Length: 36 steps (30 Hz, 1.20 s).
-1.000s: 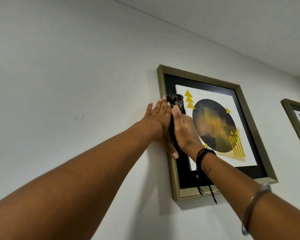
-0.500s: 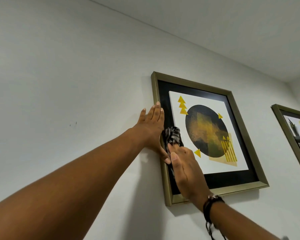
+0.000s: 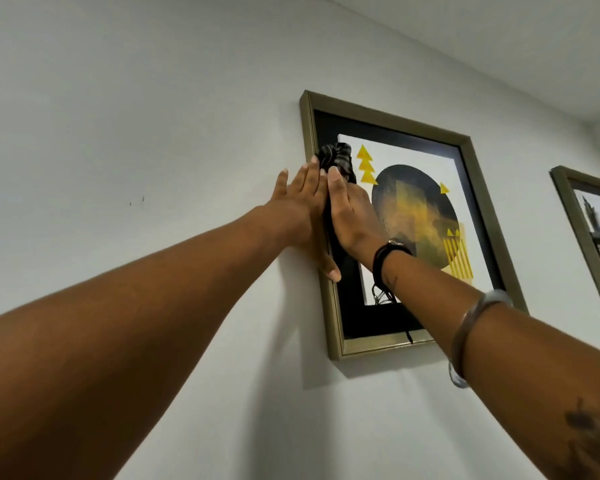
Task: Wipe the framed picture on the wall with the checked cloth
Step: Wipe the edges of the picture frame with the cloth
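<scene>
My left hand (image 3: 300, 206) lies flat and open on the white wall (image 3: 136, 133), just beside the left edge of the framed picture (image 3: 413, 216), in the middle of the view. Its fingers are stretched upward and the thumb reaches down onto the gold frame edge. It holds nothing.

My right hand (image 3: 352, 216) presses the checked cloth (image 3: 336, 161) against the glass, near the upper left corner of the picture. The cloth is dark, bunched, and it shows above my fingertips; a dark strip of it also hangs between my two hands. The two hands are close together, side by side, almost touching.

The picture hangs on the wall right of centre and shows a dark circle with yellow triangles on white paper. On my right wrist there is a black cord bracelet (image 3: 387, 258), and lower on the forearm a grey bangle (image 3: 465, 334). A second framed picture (image 3: 593, 233) hangs at the right edge of the view.
</scene>
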### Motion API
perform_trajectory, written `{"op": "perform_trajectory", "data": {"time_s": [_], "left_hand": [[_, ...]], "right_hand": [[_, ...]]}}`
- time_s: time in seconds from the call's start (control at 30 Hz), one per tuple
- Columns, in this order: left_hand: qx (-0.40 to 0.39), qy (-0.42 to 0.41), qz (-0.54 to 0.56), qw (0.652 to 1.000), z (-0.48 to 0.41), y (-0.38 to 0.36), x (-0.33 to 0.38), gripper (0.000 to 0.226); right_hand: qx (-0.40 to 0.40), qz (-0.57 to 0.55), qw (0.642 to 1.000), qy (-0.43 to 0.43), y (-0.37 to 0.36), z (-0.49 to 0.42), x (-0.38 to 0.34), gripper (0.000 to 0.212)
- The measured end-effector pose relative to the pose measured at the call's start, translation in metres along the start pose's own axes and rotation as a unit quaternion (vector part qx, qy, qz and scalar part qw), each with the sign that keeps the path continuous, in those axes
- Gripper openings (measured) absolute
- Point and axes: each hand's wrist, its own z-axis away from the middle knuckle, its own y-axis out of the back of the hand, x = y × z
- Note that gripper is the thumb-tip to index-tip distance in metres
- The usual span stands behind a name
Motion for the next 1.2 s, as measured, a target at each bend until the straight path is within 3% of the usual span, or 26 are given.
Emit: {"op": "perform_trajectory", "data": {"time_s": [0.17, 0.27, 0.33, 0.43, 0.57, 0.63, 0.87, 0.97, 1.07, 1.2], "left_hand": [[0.024, -0.012, 0.004, 1.0, -0.004, -0.008, -0.008, 0.166], [0.031, -0.024, 0.011, 0.999, -0.007, -0.013, -0.01, 0.168], [0.034, -0.026, 0.011, 0.999, -0.009, -0.015, -0.01, 0.168], [0.037, -0.027, 0.011, 0.999, -0.011, -0.014, -0.012, 0.17], [0.041, -0.017, 0.0, 0.999, -0.011, -0.01, -0.02, 0.17], [0.029, -0.021, 0.01, 0.999, -0.011, -0.016, -0.019, 0.17], [0.03, -0.036, 0.012, 0.999, -0.014, -0.015, -0.014, 0.171], [0.027, -0.034, 0.011, 0.999, -0.014, -0.016, -0.013, 0.175], [0.026, -0.037, 0.015, 0.999, -0.014, -0.015, -0.012, 0.178], [0.031, -0.044, 0.002, 0.999, -0.015, -0.017, -0.015, 0.175]], "right_hand": [[-0.003, -0.035, 0.999, 0.003, 0.004, 0.083, 0.022, 0.051], [-0.031, 0.049, 0.997, 0.059, 0.014, 0.136, 0.039, 0.043], [-0.063, 0.106, 0.989, 0.086, 0.023, 0.161, 0.055, 0.052], [-0.098, 0.158, 0.975, 0.121, 0.038, 0.174, 0.065, 0.061], [-0.121, 0.209, 0.946, 0.214, 0.049, 0.179, 0.076, 0.056], [-0.115, 0.234, 0.942, 0.211, 0.059, 0.191, 0.101, 0.056], [-0.018, 0.314, 0.948, 0.055, 0.115, 0.191, 0.16, 0.053], [0.021, 0.282, 0.958, -0.052, 0.124, 0.192, 0.172, 0.055], [0.047, 0.256, 0.953, -0.158, 0.127, 0.182, 0.175, 0.041], [0.082, 0.231, 0.95, -0.194, 0.119, 0.174, 0.166, 0.032]]}}
